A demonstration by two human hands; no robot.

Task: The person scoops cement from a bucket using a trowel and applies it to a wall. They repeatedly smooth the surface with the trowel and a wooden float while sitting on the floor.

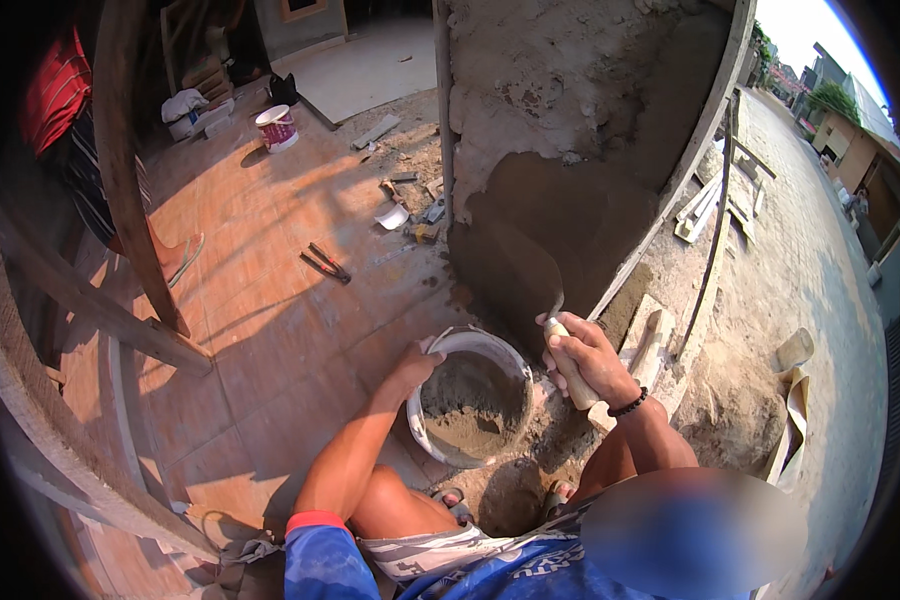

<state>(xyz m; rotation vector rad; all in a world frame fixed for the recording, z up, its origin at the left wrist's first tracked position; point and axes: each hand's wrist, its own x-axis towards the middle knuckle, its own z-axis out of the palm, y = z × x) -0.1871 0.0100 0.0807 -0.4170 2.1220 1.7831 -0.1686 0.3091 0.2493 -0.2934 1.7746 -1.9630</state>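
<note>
My left hand [417,366] grips the rim of a round bucket [417,428], which stands tilted a little toward me. Grey mortar [465,425] lies inside it. My right hand [592,358], with a dark bead bracelet at the wrist, is closed around the pale wooden handle of a trowel [576,386]. The trowel's blade reaches up against the lower wall, where its outline blends into the dark wet mortar coat [560,205]. Higher up, the wall [515,50] is drier, lighter and rough.
Pincers [326,263] lie on the tiled floor [260,350]. Beyond stands a white and purple pail [277,130]. Wooden posts [130,180] rise at the left, near a person in red [55,95]. Timber offcuts [705,205] and a paved street [820,230] are at the right.
</note>
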